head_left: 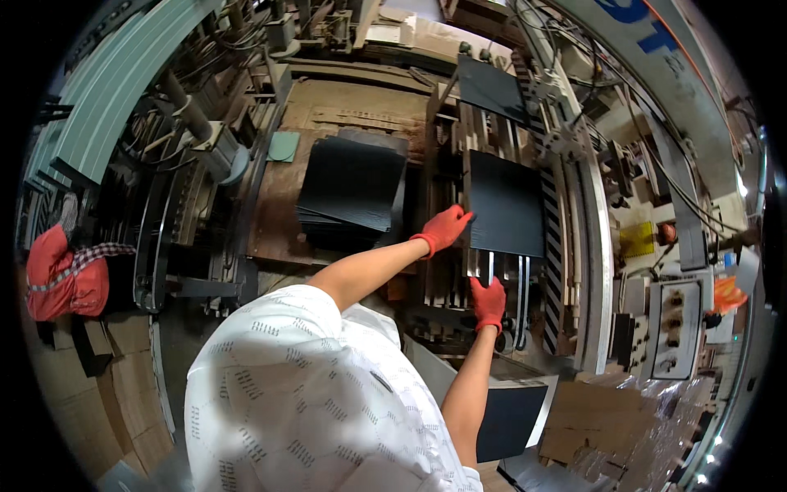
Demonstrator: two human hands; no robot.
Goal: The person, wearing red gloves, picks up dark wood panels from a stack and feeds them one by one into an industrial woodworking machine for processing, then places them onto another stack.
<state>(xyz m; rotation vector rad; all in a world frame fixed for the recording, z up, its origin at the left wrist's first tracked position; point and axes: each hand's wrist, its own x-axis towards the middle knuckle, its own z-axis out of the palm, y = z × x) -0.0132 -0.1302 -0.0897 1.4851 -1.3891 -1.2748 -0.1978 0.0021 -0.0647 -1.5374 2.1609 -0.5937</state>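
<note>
A flat black panel [507,203] lies on the machine's rails ahead of me, to the right of centre. My left hand [443,230], in a red glove, is closed at the panel's left edge, fingertips on it. My right hand [488,304], also red-gloved, is just below the panel's near edge, over the metal rails [522,299]. Its thumb and fingers are apart, and nothing shows between them. To the left, a stack of similar black panels [352,182] rests on a brown worktable [275,217]. Another black panel [492,86] lies farther along the rails.
A small green square [283,147] sits beside the stack. A black-and-white striped strip [554,271] borders the rails. At right stands a control box with knobs [676,328]; below it lies cardboard [590,418]. Pale green beams [123,90] and a red-clad person [65,275] are at left.
</note>
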